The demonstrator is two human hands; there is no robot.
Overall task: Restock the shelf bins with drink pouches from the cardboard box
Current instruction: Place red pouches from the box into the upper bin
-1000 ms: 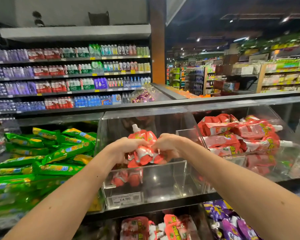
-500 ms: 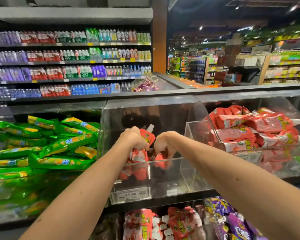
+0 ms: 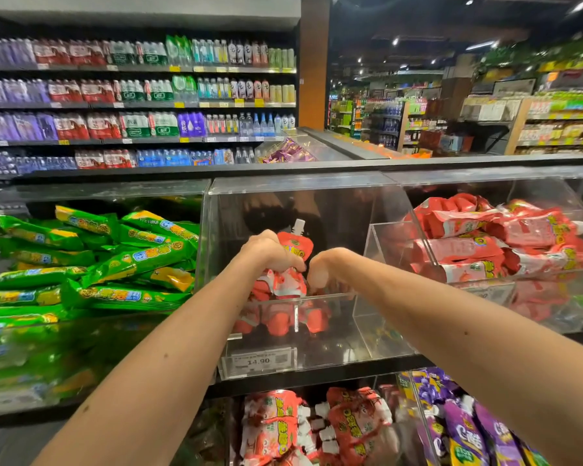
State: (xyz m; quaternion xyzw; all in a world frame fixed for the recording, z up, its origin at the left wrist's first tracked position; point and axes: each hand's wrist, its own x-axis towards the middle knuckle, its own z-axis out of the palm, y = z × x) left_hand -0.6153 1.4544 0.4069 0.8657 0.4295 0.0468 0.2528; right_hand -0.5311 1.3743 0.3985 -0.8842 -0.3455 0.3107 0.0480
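Change: both hands have come down to the bin's front wall since a second ago, and now they are apart.
Left hand (image 3: pixel 270 255): grips a bunch of red pouches (image 3: pixel 295 247), one white cap up.
Right hand (image 3: pixel 327 269): fingers curl down just beside the left; cannot tell if it holds a pouch.
Pouches: in the middle bin (image 3: pixel 334 331), low ends behind its front wall.
Edges: the wall's top edge runs just under both hands.
Room: bare bin floor to the right of the hands.
Sides: green packs (image 3: pixel 115 264) left, red pile (image 3: pixel 485 237) right.
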